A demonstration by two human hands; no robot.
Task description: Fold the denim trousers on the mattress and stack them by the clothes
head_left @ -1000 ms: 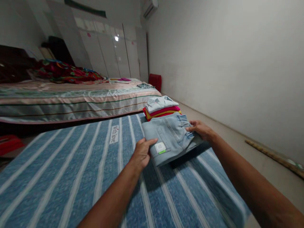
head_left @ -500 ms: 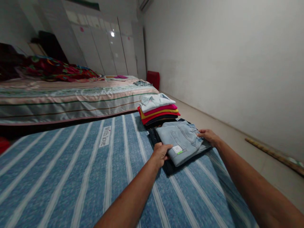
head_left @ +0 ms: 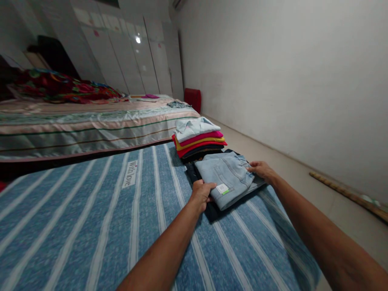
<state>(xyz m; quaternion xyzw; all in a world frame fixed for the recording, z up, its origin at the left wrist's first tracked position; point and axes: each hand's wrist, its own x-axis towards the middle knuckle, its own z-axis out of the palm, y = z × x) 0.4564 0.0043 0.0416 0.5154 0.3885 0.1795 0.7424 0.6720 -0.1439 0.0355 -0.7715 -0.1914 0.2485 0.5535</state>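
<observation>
Folded light-blue jeans [head_left: 226, 173] with a white and green label lie on top of darker folded trousers [head_left: 212, 212] at the bed's right side. My left hand [head_left: 202, 194] grips the near left edge of the light jeans, thumb on top and fingers underneath. On the far right, my right hand [head_left: 262, 169] pinches the gathered waistband end of the same jeans. Just behind them stands a stack of folded clothes [head_left: 200, 139], with a pale shirt on top and pink, yellow, red and dark layers below.
Blue striped bedding [head_left: 145, 226] covers the near bed. A second bed [head_left: 91, 129] with a satin cover and a red floral blanket [head_left: 66, 87] is beyond it. On the floor at right lies a long wooden pole [head_left: 345, 196]. White wardrobes [head_left: 130, 56] line the back.
The view has shifted slightly, so everything sits a little further left. Both hands keep their hold on the light jeans, which lie much as before.
</observation>
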